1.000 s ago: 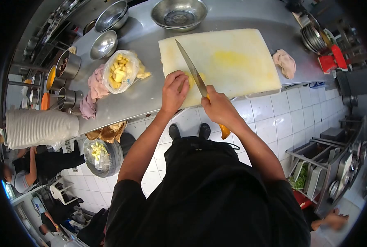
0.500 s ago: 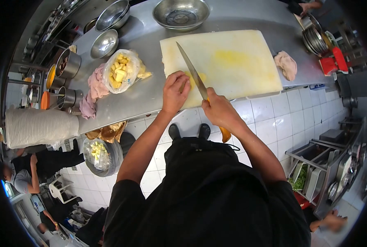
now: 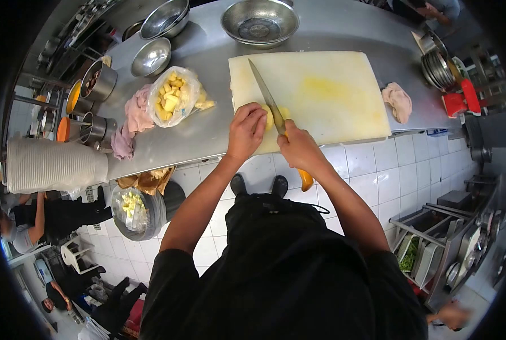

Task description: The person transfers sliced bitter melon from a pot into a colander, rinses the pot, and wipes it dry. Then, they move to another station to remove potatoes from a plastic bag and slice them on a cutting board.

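Only slight movement is noted since the earlier frame: the bench [image 3: 199, 135] is seen a little lower in the view, while both hands and the knife [image 3: 267, 93] are kept at the near left part of the board [image 3: 298, 65]. More of a second person [image 3: 434, 11] is now shown at the far right edge of the bench. The handle is clamped in the right hand [image 3: 299, 148], with the fingers wrapped around it and its orange end left protruding below the palm. The blade is laid slantwise over the board, its tip directed to the far left. By the left hand [image 3: 246, 131], bent fingers are held together at a yellow piece [image 3: 269, 119], located on the board beside the left of the blade; whether it is clamped cannot be told, as the contact is partly hidden. A slice [image 3: 286, 113] is seen just right of the blade, and the board surface is stained yellow. To the left, a bag [image 3: 193, 89] filled with yellow chunks [image 3: 169, 102] is stood on the bench, touched by a pink cloth [image 3: 138, 110]. A wide bowl [image 3: 289, 25] is placed beyond the board.
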